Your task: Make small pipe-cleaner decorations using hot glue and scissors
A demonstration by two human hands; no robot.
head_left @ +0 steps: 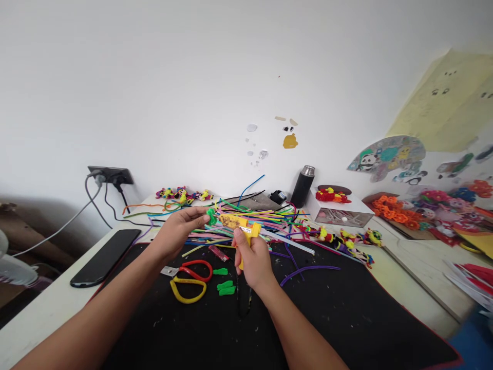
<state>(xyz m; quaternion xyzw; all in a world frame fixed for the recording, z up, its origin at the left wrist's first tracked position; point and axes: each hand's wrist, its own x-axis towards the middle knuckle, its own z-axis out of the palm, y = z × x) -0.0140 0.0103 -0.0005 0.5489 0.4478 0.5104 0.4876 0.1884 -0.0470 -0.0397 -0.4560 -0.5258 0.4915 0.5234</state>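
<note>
My right hand (252, 256) is wrapped round the handle of a yellow hot glue gun (234, 222), with a pale glue stick (287, 240) poking out of its back. The gun's nozzle points left at a small green fuzzy pipe-cleaner piece (211, 216). Pinched between the fingertips of my left hand (181, 226), that green piece is right at the nozzle; whether they touch I cannot tell. Below on the black mat lie several short green folded pieces (226, 289) and scissors (188, 281) with red and yellow handles.
Loose coloured pipe cleaners (269, 218) spread behind my hands on the black mat (327, 313). A keyboard-like black slab (106, 257) lies at the left. Along the wall stand a black thermos (303, 186) and a white box (342, 211). Finished figures (348, 239) lie right; cords run from a wall socket (110, 176).
</note>
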